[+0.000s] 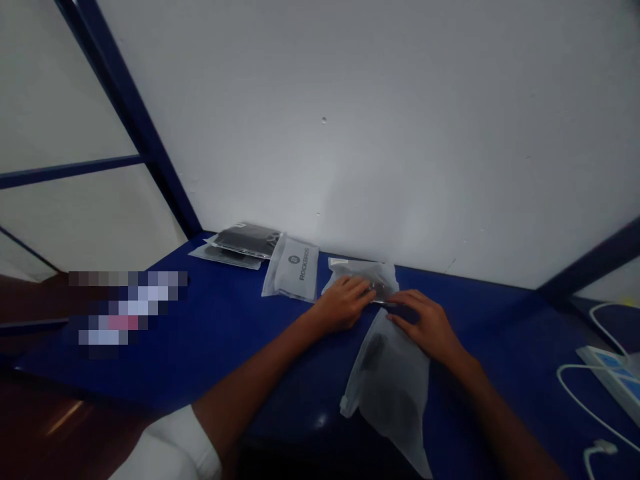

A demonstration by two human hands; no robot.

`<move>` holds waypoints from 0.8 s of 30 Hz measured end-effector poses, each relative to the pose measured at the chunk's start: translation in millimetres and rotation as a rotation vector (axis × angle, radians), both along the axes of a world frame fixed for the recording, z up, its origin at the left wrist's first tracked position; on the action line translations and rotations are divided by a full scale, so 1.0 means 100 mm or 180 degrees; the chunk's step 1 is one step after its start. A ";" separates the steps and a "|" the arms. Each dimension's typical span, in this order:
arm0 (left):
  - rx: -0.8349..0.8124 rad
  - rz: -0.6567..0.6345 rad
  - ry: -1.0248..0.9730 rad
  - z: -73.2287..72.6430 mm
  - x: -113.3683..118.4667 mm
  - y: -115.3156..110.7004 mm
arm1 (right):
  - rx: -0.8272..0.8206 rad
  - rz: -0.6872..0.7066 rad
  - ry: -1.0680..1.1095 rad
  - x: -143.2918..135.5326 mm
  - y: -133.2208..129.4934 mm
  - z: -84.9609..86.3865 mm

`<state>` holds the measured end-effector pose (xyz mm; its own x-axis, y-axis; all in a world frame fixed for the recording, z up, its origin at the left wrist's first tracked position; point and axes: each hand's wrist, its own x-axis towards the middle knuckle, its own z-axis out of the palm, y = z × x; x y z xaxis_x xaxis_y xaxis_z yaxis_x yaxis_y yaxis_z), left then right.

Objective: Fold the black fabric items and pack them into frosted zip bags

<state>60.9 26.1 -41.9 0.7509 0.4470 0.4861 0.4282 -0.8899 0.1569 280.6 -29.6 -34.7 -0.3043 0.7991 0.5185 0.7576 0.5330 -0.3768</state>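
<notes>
On the blue table [225,333], a clear bag with dark contents [363,269] lies near the wall. My left hand [346,301] rests on its front part, fingers bent over it. My right hand [423,322] is at the bag's right front edge, with thumb and fingers apart. Below that hand lies a frosted zip bag [393,387] with dark shapes inside; its upper end is beside my right thumb, and I cannot tell if they touch.
A frosted bag with ROCKBROS print [296,267] and stacked bags with dark contents [245,240] lie left along the white wall [390,133]. A blurred patch [133,307] is at far left. White cables [590,367] and a power strip [613,377] lie right.
</notes>
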 end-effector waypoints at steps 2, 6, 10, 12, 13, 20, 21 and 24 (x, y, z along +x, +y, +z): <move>0.0180 0.0277 0.0200 -0.04 -0.06 0.08 | -0.0085 -0.0021 0.0064 0.01 0.01 -0.02; 0.0124 0.0471 0.0354 -0.15 -0.12 0.21 | 0.0045 -0.0022 0.0059 -0.01 0.01 -0.04; -0.0055 0.0281 -0.0059 -0.21 -0.08 0.20 | 0.0327 0.0064 -0.0167 -0.02 0.03 -0.08; -0.0078 0.0166 -0.0228 -0.20 -0.05 0.15 | 0.0499 0.0081 -0.0253 -0.01 0.04 -0.08; -0.0090 0.0101 -0.0298 -0.19 -0.04 0.12 | 0.0599 0.0084 -0.0279 -0.01 0.04 -0.08; -0.0410 -0.0039 -0.0686 -0.07 -0.01 -0.02 | 0.1152 0.0208 -0.0372 -0.04 -0.03 -0.02; -0.0407 -0.0022 -0.0654 -0.06 -0.01 -0.02 | 0.1215 0.0228 -0.0354 -0.06 -0.03 -0.01; -0.0250 -0.0007 -0.0507 -0.06 0.00 -0.01 | 0.1266 0.0264 -0.0321 -0.08 -0.02 0.01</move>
<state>60.8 24.8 -48.0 0.6682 0.4868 0.5626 0.3906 -0.8732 0.2916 272.3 -32.0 -33.8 -0.4243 0.5132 0.7461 0.7285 0.6828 -0.0554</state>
